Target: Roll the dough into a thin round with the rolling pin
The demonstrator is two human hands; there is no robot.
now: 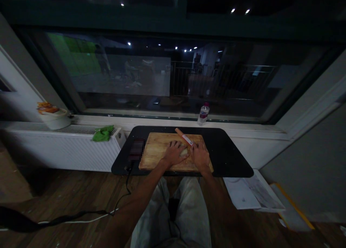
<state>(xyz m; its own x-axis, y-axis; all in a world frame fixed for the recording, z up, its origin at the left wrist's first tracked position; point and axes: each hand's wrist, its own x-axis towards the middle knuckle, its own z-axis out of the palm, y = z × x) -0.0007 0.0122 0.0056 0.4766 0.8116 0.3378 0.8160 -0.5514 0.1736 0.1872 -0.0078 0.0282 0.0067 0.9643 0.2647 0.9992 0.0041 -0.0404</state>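
Observation:
A wooden cutting board (154, 150) lies on a small black table. On it, a small pale lump (184, 152), perhaps dough, sits between my two hands. My left hand (174, 153) rests palm down against the lump's left side, its fingers spread and slightly bent. To the right of the lump, my right hand (200, 156) lies on the board with its fingers stretched forward. Just ahead of my right fingertips is a slim wooden stick (178, 132) with a red and white label. Whether those fingertips touch it, I cannot tell.
The black table (229, 154) stands below a window. A dark device (136, 149) with a cable is left of the board. On the sill stands a water bottle (203, 114). A green cloth (103, 133) and a white pot (55, 118) rest on the radiator (81, 150).

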